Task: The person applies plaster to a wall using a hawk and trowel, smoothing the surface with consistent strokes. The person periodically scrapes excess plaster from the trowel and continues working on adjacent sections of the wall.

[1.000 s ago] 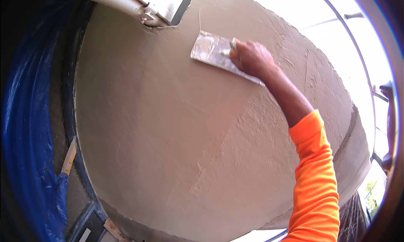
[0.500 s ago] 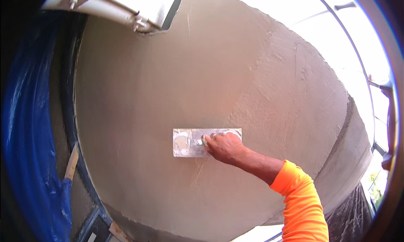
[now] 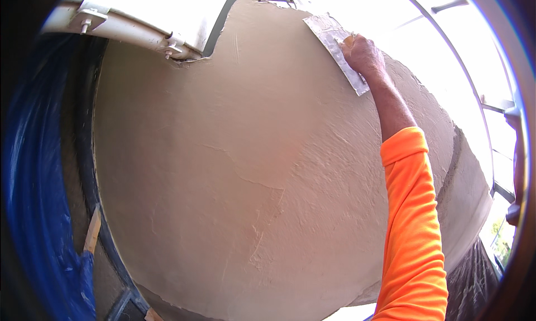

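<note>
My right hand (image 3: 364,56) is closed around the handle of a rectangular metal plastering trowel (image 3: 330,41). The trowel's blade lies tilted against the upper right part of a wall coated in wet grey-brown plaster (image 3: 223,131), near its ragged edge. Plaster smears show on the back of the blade. My right arm, in an orange sleeve, reaches up from the lower edge. Thin ridges and trowel marks run across the middle and right of the plaster, while the left part looks smoother. My left hand is out of the picture.
A white pipe with bolted brackets (image 3: 128,29) cuts into the wall's upper left. Blue plastic sheeting (image 3: 33,181) hangs at the left, beside a dark frame and a wooden piece (image 3: 92,230). Dark plastic (image 3: 474,279) hangs lower right; curved metal bars (image 3: 453,47) stand beyond the wall.
My right hand has carried the trowel from the wall's lower middle up to its upper right edge, and the blade has turned from level to slanting. New ridges show in the plaster.
</note>
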Tool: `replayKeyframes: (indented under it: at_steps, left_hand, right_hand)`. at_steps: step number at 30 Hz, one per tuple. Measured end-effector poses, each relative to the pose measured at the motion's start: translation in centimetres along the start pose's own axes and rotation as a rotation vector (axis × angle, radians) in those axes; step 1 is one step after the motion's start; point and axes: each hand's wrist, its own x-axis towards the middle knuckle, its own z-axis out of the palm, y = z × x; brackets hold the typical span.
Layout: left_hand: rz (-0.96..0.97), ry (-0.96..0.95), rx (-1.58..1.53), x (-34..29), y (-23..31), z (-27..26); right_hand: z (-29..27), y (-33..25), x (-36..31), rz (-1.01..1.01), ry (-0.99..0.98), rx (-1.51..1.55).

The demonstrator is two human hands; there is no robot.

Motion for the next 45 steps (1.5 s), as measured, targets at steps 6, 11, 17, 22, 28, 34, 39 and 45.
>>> replayKeyframes:
  at_steps: [6,11,17,22,28,34,39,45]
  left_hand:
    - [-0.031,-0.011,-0.01,-1.1,-1.9,-0.6]
    - [-0.036,-0.028,-0.031,-1.1,-3.4,-1.1]
    - [-0.039,-0.049,-0.063,-0.6,-5.2,-0.9]
    - [-0.042,-0.055,-0.08,-0.1,-5.9,-1.0]
    - [-0.075,-0.013,-0.105,0.1,-2.7,-0.8]
    - [-0.1,0.001,-0.082,-0.4,-1.5,-1.1]
    - [-0.118,0.003,-0.084,-0.3,-2.0,-0.8]
    - [-0.202,-0.012,-0.127,-1.2,-3.3,0.3]
  right_hand:
    - [2.3,-3.9,-2.5,-0.215,-0.09,0.05]
    - [5.9,-9.6,-12.8,-0.426,-0.288,0.06]
    - [10.7,-12.1,-31.0,-0.768,-0.515,0.003]
    - [12.3,-10.4,-45.1,-1.03,-0.694,-0.003]
    - [7.7,-9.7,-42.7,-0.874,-0.969,0.205]
    - [4.3,-8.6,-16.8,-0.343,-0.276,0.197]
    - [0.8,-7.8,-1.0,-0.094,-0.022,0.101]
    - [2.4,-8.5,4.0,-0.025,-0.005,0.095]
